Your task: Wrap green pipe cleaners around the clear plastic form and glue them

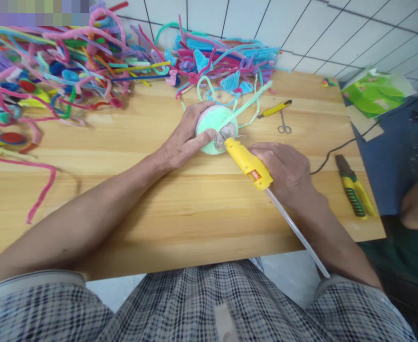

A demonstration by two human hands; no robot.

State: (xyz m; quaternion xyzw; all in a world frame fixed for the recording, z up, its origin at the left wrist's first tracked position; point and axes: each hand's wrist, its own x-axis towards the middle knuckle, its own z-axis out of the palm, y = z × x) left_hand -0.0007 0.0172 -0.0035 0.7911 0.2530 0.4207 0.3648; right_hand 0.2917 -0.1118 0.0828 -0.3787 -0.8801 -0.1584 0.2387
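My left hand [191,135] is wrapped round a ball [209,124] covered in mint-green pipe cleaner, its thumb lying across the front. A bare greyish patch [220,137] shows on the ball's near side. Loose mint-green pipe cleaners [253,100] stick out from it to the upper right. My right hand [283,166] grips a yellow hot glue gun [246,161], whose nozzle points at the grey patch; whether it touches cannot be made out. A long clear glue stick [298,232] trails from the gun's back end. The right fingers are partly hidden behind the gun.
Tangled coloured pipe cleaners [88,71] cover the back left, with another pile [223,57] behind the ball. A yellow utility knife [276,108], small scissors [284,124] and pliers [353,187] lie on the right. A black cord [355,137] crosses the table's right edge near a green packet [376,92].
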